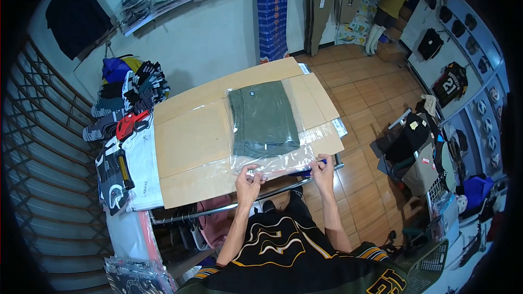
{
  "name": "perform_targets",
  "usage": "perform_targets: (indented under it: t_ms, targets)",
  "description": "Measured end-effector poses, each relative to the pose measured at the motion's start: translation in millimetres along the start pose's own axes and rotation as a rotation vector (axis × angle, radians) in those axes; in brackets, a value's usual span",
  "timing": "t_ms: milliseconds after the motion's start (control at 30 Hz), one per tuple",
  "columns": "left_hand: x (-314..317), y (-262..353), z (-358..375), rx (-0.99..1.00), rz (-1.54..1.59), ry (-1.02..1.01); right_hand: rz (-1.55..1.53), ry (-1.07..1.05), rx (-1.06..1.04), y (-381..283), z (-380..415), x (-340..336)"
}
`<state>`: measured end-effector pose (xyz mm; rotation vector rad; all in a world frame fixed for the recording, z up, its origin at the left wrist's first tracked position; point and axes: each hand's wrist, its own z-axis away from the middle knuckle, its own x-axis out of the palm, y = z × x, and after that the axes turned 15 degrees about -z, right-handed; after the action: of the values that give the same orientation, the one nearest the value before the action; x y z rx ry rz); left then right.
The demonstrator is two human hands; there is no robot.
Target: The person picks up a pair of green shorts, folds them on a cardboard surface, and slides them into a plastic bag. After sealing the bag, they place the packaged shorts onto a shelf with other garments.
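Note:
A folded dark green garment (263,120) lies inside a clear plastic bag (275,166) on a sheet of cardboard (190,139). At the bag's near edge, my left hand (249,184) is closed with its fingers pinching the plastic near the left corner. My right hand (322,171) pinches the same edge at the right corner. Something small and blue shows at the right fingertips; its kind cannot be made out. Between my hands a thin reddish strip runs along the bag's edge.
A metal clothes rail (218,208) with hanging garments runs under the cardboard's near edge. To the left are a red-handled tool (132,124), a yellow-and-black cutter-like item (125,171) and piled socks (147,84). Clothes are heaped on a rack (419,147) at right.

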<state>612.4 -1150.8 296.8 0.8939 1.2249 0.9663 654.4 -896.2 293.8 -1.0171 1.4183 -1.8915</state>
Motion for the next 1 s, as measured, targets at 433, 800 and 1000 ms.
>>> perform_targets:
  t_ms: [433,800,1000]
  targets:
    - [0,3,1,0.031,-0.008,0.007,-0.073,-0.081,0.107,-2,0,-6]
    - [-4,-1,1,0.052,0.034,0.05,-0.047,-0.175,0.227,-10,13,0]
    - [-20,-11,-3,0.014,0.04,0.026,-0.03,-0.242,0.276,-10,19,3]
